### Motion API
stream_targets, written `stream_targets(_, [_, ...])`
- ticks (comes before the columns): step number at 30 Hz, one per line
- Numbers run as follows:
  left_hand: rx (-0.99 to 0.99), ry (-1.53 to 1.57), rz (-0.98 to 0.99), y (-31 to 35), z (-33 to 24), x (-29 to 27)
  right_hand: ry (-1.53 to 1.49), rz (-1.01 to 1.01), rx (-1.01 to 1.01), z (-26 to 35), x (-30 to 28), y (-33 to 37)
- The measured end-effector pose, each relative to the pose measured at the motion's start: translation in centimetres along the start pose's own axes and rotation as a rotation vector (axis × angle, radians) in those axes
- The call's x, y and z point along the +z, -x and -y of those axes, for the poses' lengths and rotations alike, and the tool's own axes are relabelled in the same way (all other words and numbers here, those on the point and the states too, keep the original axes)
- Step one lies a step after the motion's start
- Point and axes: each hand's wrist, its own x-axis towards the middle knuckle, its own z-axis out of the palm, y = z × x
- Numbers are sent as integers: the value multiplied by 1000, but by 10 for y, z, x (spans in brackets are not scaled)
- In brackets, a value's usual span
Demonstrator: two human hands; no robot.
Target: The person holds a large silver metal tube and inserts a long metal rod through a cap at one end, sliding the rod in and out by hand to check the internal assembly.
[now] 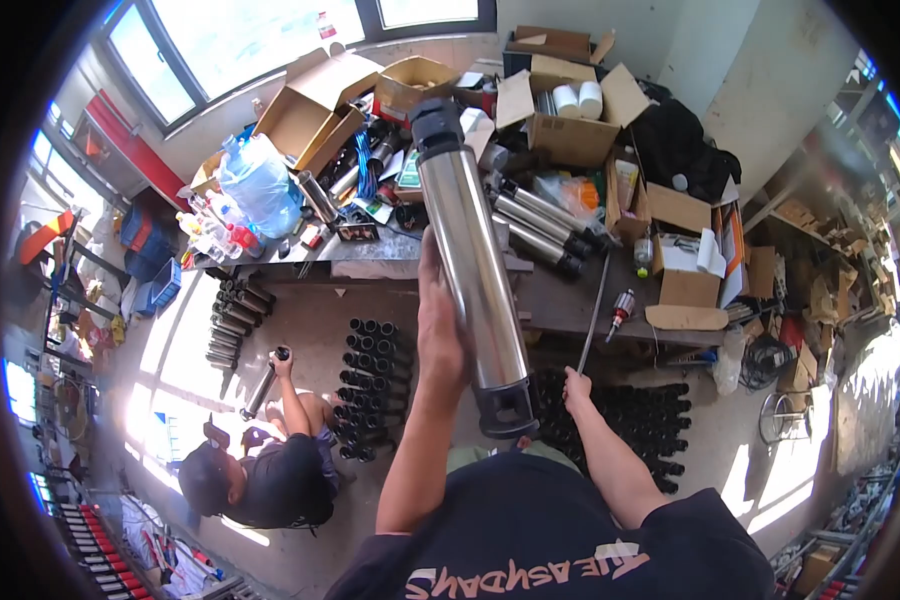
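– Which step is in hand?
– It can be judged as a handling step: a metal cylinder (pixel 473 265) with black ends is held up, tilted, between the body and the bench (pixel 560 312). It is pressed by the left grip (pixel 442 345), whose fingertips are hidden behind it. Near the bench edge, a thin rod (pixel 596 310) is pinched by the right grip (pixel 576 388).
– And what is called for by the next move?
– Probably a firm hold on the cylinder, and care that the rod's far end is not knocked against anything. Whether the bench is touched by that end cannot be told.
– What stands in the way?
– The bench is crowded by similar cylinders (pixel 545 224) and an open cardboard box (pixel 570 142). Floor space is taken by black-ended tubes (pixel 370 385), beside which a co-worker (pixel 285 480) is seated low.
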Motion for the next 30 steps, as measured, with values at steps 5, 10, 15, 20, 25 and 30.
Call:
stream_targets(5, [-377, 440, 103, 12, 53, -67, -262, 296, -26, 2, 1, -28])
stream_targets(10, [-340, -24, -242, 25, 25, -65, -3, 188, -79, -10, -3, 17])
stream_targets(15, [-304, -94, -290, 29, 6, -61, 264, 135, -65, -60, -72, 39])
stream_targets(20, [-337, 408, 27, 27, -2, -73, 372, 73, 114, -111, -141, 49])
stream_targets(25, [-227, 331, 125, 17, -15, -72, 461, 80, 176, -125, -156, 71])
stream_targets(30, [-38, 471, 160, 20, -19, -80, 453, 92, 98, -122, -147, 82])
